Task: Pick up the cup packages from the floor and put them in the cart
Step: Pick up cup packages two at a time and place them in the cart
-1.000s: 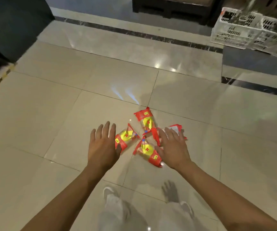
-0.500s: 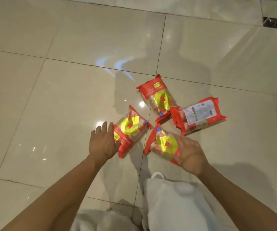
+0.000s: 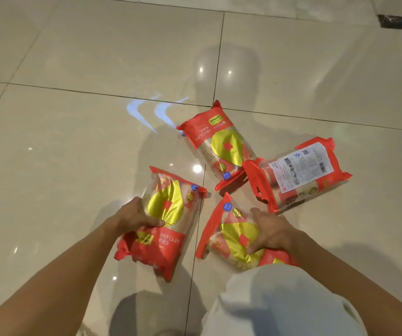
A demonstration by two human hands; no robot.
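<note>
Currently gripping with left hand (image 3: 134, 215) a cup package (image 3: 168, 241) at 7 o'clock; with right hand (image 3: 270, 232) another at 5; two more cup packages (image 3: 219, 146) lying on tiled floor (image 3: 74, 141) at 12 and 2; probably light, crinkly, slippery; best clasped mid-body.

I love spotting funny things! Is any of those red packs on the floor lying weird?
Yes, the right pack lies flipped, white label up. The far pack, the left pack in the left hand and the near pack in the right hand show yellow fronts. None looks torn.
</note>
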